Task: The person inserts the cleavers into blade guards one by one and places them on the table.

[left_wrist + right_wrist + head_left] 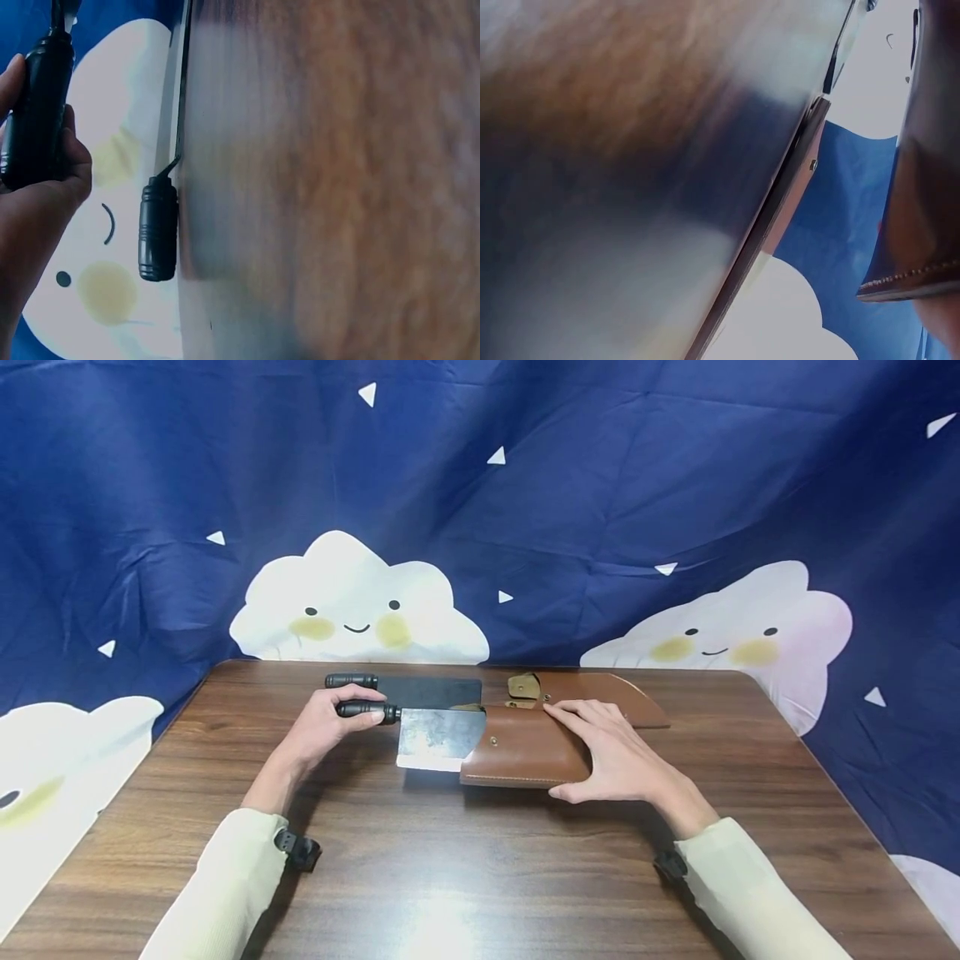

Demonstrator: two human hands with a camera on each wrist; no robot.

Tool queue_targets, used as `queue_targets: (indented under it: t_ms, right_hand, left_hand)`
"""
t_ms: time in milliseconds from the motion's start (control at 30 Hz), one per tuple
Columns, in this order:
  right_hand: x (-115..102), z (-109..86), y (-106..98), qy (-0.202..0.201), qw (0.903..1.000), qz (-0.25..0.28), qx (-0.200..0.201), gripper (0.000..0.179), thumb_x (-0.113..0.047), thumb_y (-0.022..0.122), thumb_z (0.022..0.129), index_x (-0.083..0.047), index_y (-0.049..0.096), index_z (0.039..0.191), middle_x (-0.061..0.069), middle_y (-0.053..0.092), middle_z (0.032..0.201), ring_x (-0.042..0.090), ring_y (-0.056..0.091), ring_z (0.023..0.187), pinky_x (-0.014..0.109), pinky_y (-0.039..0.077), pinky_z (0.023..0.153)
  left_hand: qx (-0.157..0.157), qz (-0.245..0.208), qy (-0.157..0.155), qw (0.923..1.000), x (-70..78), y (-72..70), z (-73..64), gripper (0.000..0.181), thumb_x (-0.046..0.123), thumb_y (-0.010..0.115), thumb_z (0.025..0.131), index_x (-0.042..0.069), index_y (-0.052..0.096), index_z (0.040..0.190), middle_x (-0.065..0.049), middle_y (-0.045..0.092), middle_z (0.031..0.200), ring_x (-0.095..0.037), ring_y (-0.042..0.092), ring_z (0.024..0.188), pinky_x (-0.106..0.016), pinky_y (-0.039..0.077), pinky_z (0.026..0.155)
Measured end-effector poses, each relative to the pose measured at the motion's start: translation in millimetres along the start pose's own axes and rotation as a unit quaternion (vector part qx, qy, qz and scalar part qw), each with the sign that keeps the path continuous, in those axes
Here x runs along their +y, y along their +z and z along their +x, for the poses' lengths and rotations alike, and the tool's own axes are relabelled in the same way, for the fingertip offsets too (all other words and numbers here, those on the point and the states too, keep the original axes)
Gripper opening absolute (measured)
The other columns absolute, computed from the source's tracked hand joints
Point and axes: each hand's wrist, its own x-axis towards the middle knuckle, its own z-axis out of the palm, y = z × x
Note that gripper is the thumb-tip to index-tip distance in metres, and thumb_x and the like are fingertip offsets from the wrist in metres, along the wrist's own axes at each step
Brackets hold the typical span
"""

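Note:
My left hand [313,731] grips the black ridged handle of a cleaver [435,737], and in the left wrist view that handle [41,112] is raised off the table. The right part of its wide blade sits inside a brown leather sheath [525,750] with a brass stud. My right hand [618,756] holds the sheath's right end, fingers at the far edge and thumb at the near edge. In the right wrist view the sheath [930,202] shows its stitched edge; the blade's end is hidden inside.
Behind lies a second cleaver [427,691] with a dark blade, its handle [158,232] pointing left. A second brown sheath [607,692], flap turned out, lies behind my right hand. The wooden table [465,868] ends at a blue cloth backdrop [555,510].

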Motion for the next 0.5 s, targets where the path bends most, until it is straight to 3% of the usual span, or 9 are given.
queue_targets:
  t_ms: [500]
  right_hand:
    - [-3.8, 5.4, 1.9, -0.009, 0.9999, -0.001, 0.007, 0.112, -0.071, 0.08, 0.063, -0.012, 0.046, 0.152, 0.006, 0.052, 0.142, 0.029, 0.045, 0.127, 0.051, 0.031, 0.1]
  left_hand:
    - [-0.004, -0.013, 0.002, 0.9999, 3.2, 5.5, -0.4, 0.037, 0.018, 0.082, 0.087, 0.002, 0.072, 0.119, -0.014, 0.062, 0.121, -0.025, 0.059, 0.099, -0.026, 0.051, 0.079]
